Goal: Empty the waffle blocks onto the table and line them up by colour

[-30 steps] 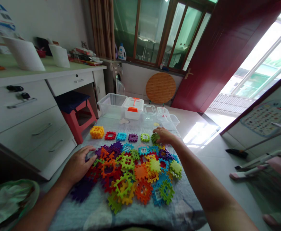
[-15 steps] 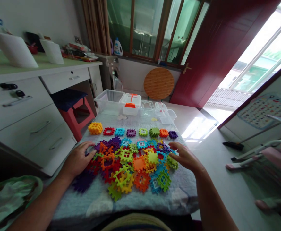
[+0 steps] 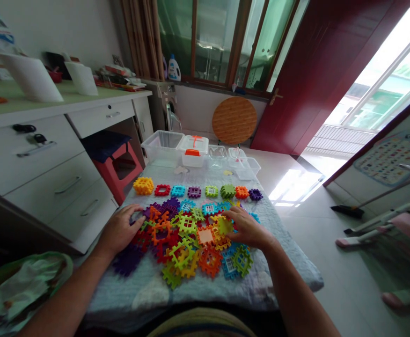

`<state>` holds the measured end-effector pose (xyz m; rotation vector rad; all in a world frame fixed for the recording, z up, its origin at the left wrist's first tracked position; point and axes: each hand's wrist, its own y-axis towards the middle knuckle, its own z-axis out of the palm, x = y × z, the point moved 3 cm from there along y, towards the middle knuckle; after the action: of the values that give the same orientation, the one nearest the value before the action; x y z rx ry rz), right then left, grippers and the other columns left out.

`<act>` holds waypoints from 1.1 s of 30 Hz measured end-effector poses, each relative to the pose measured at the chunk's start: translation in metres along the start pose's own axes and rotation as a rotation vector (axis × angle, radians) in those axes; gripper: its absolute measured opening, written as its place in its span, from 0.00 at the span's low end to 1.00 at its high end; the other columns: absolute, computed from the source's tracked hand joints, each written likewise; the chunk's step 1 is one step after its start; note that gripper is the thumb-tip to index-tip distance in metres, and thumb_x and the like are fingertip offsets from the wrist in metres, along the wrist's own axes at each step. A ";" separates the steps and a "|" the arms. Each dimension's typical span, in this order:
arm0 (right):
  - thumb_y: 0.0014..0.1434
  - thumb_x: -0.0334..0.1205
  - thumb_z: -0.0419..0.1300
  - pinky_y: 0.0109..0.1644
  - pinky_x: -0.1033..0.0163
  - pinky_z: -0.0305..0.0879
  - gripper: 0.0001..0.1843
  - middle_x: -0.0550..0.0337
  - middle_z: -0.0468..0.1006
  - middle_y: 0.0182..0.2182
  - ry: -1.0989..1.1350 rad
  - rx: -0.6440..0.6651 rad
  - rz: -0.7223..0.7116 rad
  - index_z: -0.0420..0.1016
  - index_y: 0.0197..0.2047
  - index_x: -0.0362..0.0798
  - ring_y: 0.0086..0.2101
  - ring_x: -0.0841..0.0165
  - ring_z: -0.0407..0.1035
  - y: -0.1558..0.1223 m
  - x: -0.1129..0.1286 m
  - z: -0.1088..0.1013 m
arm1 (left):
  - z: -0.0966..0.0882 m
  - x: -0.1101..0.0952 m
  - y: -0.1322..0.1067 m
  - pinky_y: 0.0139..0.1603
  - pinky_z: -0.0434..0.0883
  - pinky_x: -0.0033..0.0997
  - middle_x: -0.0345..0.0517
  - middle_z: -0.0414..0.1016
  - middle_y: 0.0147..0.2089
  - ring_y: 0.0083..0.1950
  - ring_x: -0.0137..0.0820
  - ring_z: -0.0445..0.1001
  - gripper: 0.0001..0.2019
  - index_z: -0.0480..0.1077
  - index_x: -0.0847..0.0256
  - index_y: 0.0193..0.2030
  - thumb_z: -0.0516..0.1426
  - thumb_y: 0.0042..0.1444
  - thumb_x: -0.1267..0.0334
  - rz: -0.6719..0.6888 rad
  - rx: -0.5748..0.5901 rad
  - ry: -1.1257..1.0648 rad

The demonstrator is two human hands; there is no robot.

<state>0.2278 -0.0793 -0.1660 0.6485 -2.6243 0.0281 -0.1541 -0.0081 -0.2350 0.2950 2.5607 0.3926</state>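
Observation:
A heap of plastic interlocking building tiles (image 3: 186,224) in several colours covers the near middle of the table. My right hand (image 3: 249,228) reaches over the heap's right side, its fingers and thumb closed at the edge of a yellow-green square tile (image 3: 225,226), which looks slightly blurred. My left hand (image 3: 122,229) rests at the heap's left edge, thumb and fingers apart and curved beside purple and red tiles, holding nothing. Behind the heap runs a row of sorted tiles: a yellow stack (image 3: 143,186), a red tile (image 3: 162,190), a green stack (image 3: 228,191) and others.
At the table's far end stand a clear plastic bin (image 3: 163,147), a lidded box with an orange latch (image 3: 194,152) and smaller clear containers (image 3: 238,157). A pink stool (image 3: 115,164) and white drawers (image 3: 64,182) flank the left. A bag-lined bin (image 3: 25,285) is at lower left.
My right hand has moved left from the heap's right edge onto the yellow-green tile and closed on it. My left hand stays about where it was. The view has shifted slightly.

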 end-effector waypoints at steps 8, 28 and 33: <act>0.49 0.35 0.63 0.54 0.55 0.62 0.27 0.51 0.71 0.46 -0.172 -0.080 0.015 0.71 0.54 0.47 0.48 0.59 0.63 0.077 -0.008 -0.027 | 0.002 0.002 -0.001 0.61 0.68 0.42 0.55 0.76 0.53 0.54 0.44 0.74 0.21 0.73 0.62 0.45 0.51 0.55 0.49 -0.014 -0.015 -0.005; 0.50 0.39 0.63 0.51 0.52 0.60 0.25 0.46 0.73 0.51 -0.435 0.216 0.190 0.75 0.53 0.47 0.51 0.51 0.64 0.157 -0.036 -0.001 | -0.001 0.000 -0.003 0.61 0.67 0.42 0.54 0.76 0.54 0.56 0.43 0.73 0.20 0.73 0.61 0.45 0.51 0.56 0.49 -0.025 0.004 -0.038; 0.52 0.40 0.63 0.54 0.51 0.60 0.31 0.46 0.70 0.55 -0.393 0.132 0.214 0.69 0.60 0.48 0.54 0.52 0.62 0.141 -0.029 -0.017 | -0.001 -0.001 -0.002 0.62 0.66 0.44 0.55 0.75 0.54 0.56 0.44 0.73 0.22 0.73 0.62 0.46 0.51 0.56 0.48 -0.034 0.015 -0.045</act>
<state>0.1944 0.0606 -0.1507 0.4485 -3.0840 0.1542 -0.1546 -0.0106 -0.2346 0.2623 2.5219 0.3510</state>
